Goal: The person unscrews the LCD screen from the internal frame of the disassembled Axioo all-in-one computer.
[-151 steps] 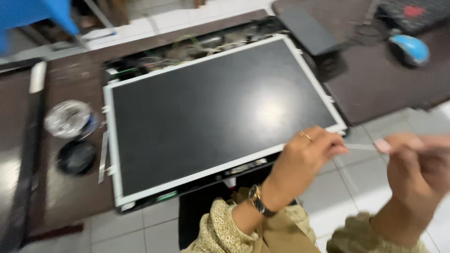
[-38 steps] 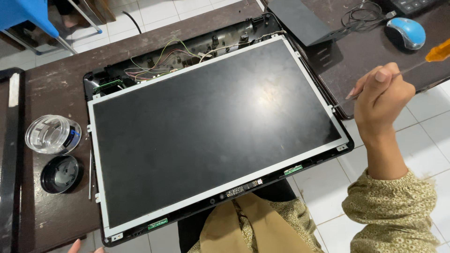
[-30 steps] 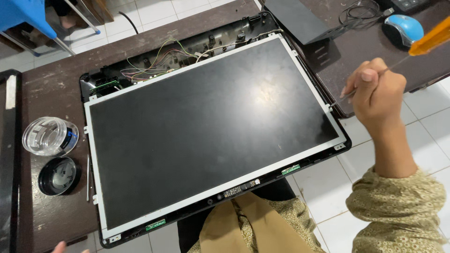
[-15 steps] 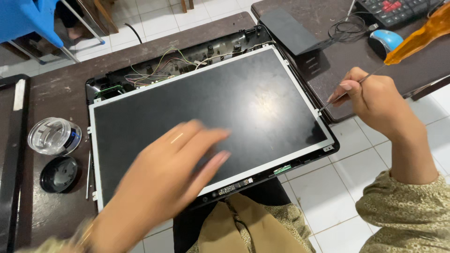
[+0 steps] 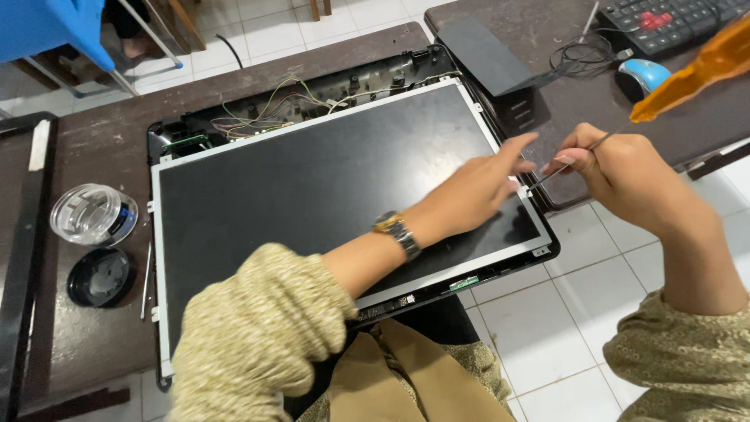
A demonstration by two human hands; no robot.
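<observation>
A dark brown worktop (image 5: pixel 94 148) fills the upper left and centre of the frame and carries a large flat display panel (image 5: pixel 328 195), dark-faced with a pale metal border, lying in an opened black casing with coloured wires (image 5: pixel 258 109) exposed along its upper edge. The left hand (image 5: pixel 476 187) reaches across the panel from the lower left, sleeve and wristwatch (image 5: pixel 397 232) over the dark face, fingers extended and apart, the tips resting at the panel's right edge. The right hand (image 5: pixel 617 168) enters from the lower right, wrist bent inward, fingers clamped on the thin shaft of a screwdriver (image 5: pixel 687 74) with an amber handle angled to the upper right; its tip meets the right border just beside the left fingertips. Judged from this, the work goes best with the tip seated squarely and the panel steadied, not pressed on its face. At the left edge stand a clear round container (image 5: pixel 92 213) and a black lid (image 5: pixel 100 277); a blue mouse (image 5: pixel 642 76) lies upper right.
</observation>
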